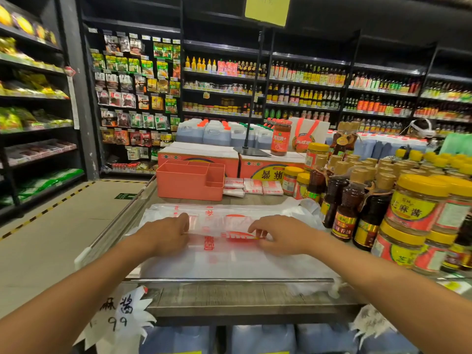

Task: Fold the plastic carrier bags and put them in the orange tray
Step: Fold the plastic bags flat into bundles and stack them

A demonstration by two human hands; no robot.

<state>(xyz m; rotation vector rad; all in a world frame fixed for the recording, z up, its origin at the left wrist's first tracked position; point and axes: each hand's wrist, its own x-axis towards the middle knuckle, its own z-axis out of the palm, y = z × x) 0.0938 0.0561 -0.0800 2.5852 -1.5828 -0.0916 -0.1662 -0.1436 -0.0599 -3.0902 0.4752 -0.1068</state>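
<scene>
Pinching the plastic bag (pixel 229 261) along a fold that runs across its middle, both hands work side by side on the counter (pixel 229 300). The left hand (pixel 166 233) has its fingers curled down onto the fold toward the bag's nine o'clock side. The right hand (pixel 278 233) nips the same fold between thumb and fingertips toward three o'clock, right at the red print. The bag is translucent white and lies flat, its near half spread toward six o'clock up to the counter's metal rail. At twelve o'clock from the bag, a little apart from it, stands the orange tray (pixel 189 182), upright and split into compartments. Just beside the tray at its three o'clock lie several folded bags (pixel 252 186), small white-and-red packets in a row. Orange cartons (pixel 199 154) stand behind the tray at twelve o'clock. At three o'clock from the bag, dark bottles (pixel 350 200) and yellow-lidded jars (pixel 419 208) crowd the counter.
</scene>
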